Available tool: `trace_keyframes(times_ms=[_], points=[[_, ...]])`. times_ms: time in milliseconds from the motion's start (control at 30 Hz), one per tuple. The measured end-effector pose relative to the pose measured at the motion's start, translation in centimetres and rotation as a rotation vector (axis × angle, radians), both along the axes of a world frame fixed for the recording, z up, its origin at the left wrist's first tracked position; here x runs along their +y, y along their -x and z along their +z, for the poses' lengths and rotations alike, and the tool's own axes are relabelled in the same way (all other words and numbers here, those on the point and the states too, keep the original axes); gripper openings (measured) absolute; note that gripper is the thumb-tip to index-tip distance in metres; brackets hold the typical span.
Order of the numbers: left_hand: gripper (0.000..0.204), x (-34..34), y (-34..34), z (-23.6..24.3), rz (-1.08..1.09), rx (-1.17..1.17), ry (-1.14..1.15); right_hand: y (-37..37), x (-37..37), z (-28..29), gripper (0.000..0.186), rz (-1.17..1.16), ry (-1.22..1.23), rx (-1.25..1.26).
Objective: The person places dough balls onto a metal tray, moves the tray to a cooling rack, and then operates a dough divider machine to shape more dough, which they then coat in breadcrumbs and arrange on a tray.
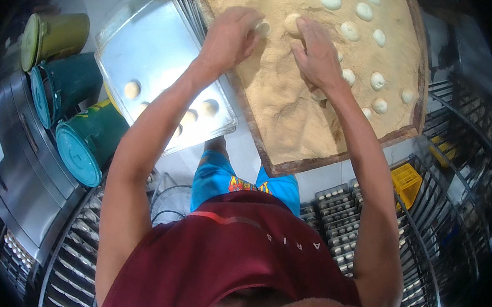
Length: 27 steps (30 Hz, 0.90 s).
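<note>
Left hand [231,40], upper centre of frame: fingers curled, pale dough piece [262,29] at the fingertips; cannot tell whether gripped or only touched. Right hand [317,54], just right of it: fingertips against round tan dough ball [292,25], thumb bent lower; firmness of hold cannot be told. Both pieces at top centre, over the crumb bed [291,113] in a wood-rimmed box [309,165], upper right. More white dough pieces [364,12] scattered across its right half. Metal tray [142,49], upper left of centre, carries several round tan pieces [132,89], partly behind the left forearm
</note>
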<state>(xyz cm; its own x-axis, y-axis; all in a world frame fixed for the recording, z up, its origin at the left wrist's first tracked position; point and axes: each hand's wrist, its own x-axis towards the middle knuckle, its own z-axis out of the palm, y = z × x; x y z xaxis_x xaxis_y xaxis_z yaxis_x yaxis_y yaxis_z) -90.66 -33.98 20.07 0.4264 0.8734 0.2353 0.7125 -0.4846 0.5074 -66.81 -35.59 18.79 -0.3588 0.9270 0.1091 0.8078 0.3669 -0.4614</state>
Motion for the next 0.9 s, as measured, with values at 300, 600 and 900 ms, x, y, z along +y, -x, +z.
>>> trace_keyframes(times_ms=[300, 600, 900], points=[[0.046, -1.1, 1.4, -1.3, -0.011, -0.051, 0.058, 1.3, 0.0, 0.5, 0.049, 0.068, 0.170, 0.059], [0.032, 7.1, 0.5, 0.3, 0.128, 0.117, 0.242, 1.1, 0.3, 0.8, 0.040, 0.044, 0.004, 0.020], [0.030, 5.7, -0.1, -2.3, 0.122, 0.149, -0.216, 1.9, 0.3, 1.6, 0.044, -0.065, 0.104, -0.048]])
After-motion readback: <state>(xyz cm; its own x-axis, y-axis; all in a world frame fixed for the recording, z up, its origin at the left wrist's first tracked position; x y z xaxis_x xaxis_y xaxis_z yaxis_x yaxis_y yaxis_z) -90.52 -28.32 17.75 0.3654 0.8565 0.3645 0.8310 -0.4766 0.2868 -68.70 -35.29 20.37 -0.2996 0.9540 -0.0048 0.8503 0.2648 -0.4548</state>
